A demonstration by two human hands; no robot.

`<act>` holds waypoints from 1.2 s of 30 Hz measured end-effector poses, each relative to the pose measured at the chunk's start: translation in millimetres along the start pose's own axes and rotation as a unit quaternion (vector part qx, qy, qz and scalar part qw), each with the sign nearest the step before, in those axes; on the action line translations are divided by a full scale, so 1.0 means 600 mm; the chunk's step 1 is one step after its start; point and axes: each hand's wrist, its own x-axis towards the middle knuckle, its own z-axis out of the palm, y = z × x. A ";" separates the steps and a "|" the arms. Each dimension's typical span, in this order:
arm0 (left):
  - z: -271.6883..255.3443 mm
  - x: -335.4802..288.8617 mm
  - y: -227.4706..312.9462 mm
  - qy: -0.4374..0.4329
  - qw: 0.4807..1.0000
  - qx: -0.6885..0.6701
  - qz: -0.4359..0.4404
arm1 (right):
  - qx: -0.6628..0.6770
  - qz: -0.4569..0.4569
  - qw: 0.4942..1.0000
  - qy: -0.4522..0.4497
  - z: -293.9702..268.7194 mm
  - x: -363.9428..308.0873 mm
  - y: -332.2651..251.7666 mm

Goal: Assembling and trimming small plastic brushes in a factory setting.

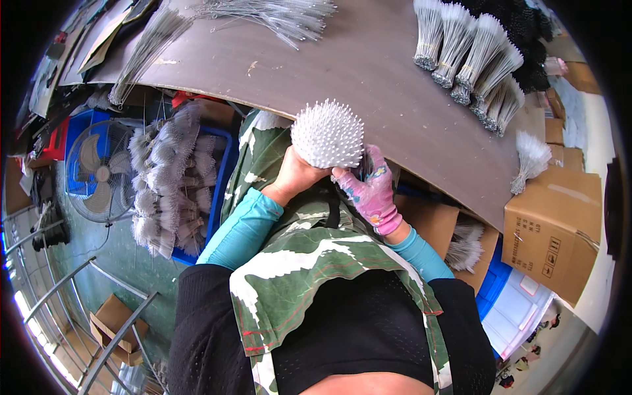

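A thick round bundle of thin brushes [327,133] is held up at the table's near edge, its white tips fanned toward me. My left hand [299,172], bare with a turquoise sleeve at the wrist, is closed around the bundle's lower left side. My right hand [372,191], in a pink patterned glove, grips the bundle from the lower right, with the thumb near the left fingers. The bundle's lower part is hidden by the tips and hands.
Tied brush bundles [466,49] stand at the far right of the brown table [395,85]; loose brushes [276,16] lie at its far side. A cardboard box [553,227] is at right. At left are a fan [102,172] and a blue crate [227,174] piled with brush bundles.
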 end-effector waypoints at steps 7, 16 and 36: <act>-0.006 0.003 -0.018 -0.022 0.998 0.053 0.022 | -0.063 0.002 0.997 -0.053 -0.029 0.003 -0.004; -0.022 -0.010 -0.001 0.022 0.978 -0.171 -0.113 | -0.059 -0.026 0.997 -0.041 -0.035 0.053 -0.068; -0.031 -0.025 0.010 -0.019 0.963 -0.230 -0.138 | -0.200 -0.104 0.963 -0.145 -0.041 0.090 -0.090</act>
